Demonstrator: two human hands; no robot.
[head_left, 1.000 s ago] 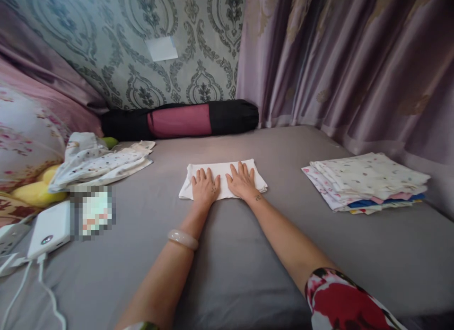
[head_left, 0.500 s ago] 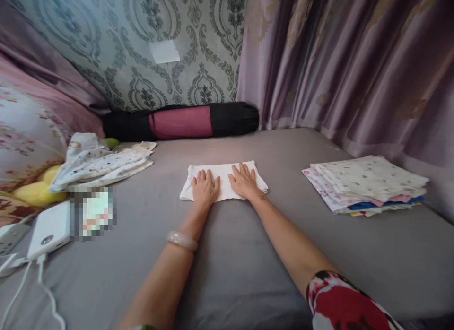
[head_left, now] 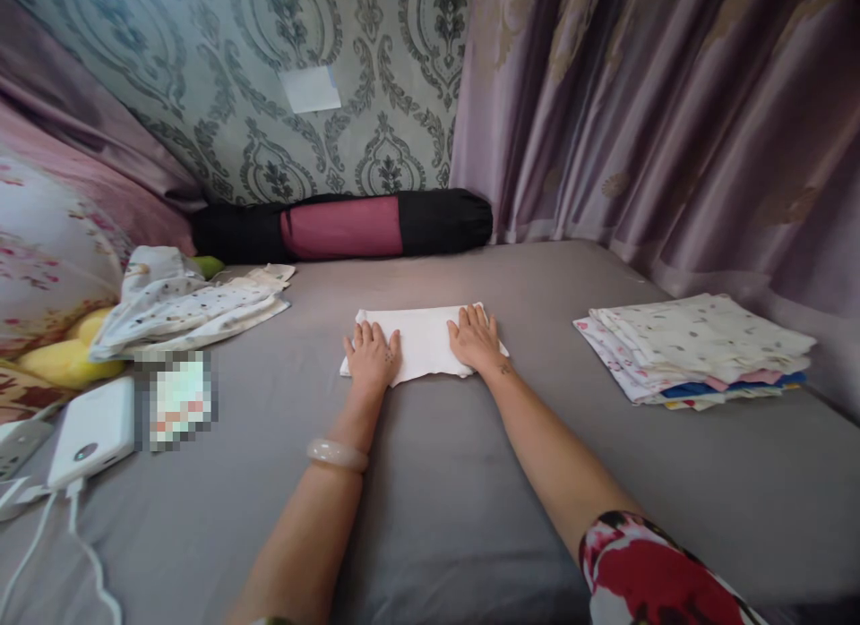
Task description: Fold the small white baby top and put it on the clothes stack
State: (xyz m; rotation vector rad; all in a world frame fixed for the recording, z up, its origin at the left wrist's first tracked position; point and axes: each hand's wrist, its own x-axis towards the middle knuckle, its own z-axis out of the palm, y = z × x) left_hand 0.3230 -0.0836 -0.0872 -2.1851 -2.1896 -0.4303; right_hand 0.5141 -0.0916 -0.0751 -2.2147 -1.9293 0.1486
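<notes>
A folded white cloth (head_left: 423, 338) lies flat on the grey bed sheet (head_left: 443, 482) in front of me. My left hand (head_left: 374, 352) rests palm down on its left end, fingers stretched out. On the right end lies my right hand (head_left: 476, 338), also flat with the fingers extended. The middle of the cloth shows bare between the two hands. Its near edge is a little wavy. A pale bangle (head_left: 337, 455) circles my left wrist.
To the right sits a stack of folded printed cloths (head_left: 699, 343). A spotted garment (head_left: 194, 307) lies loosely at the left, near a white power bank (head_left: 94, 432) with cables and a pixelated item (head_left: 180, 401). A black and maroon rolled bag (head_left: 342, 226) lies along the wall.
My hands have slid apart over the white cloth, the left one leftward and the right one slightly rightward. The cloth stays in about the same place.
</notes>
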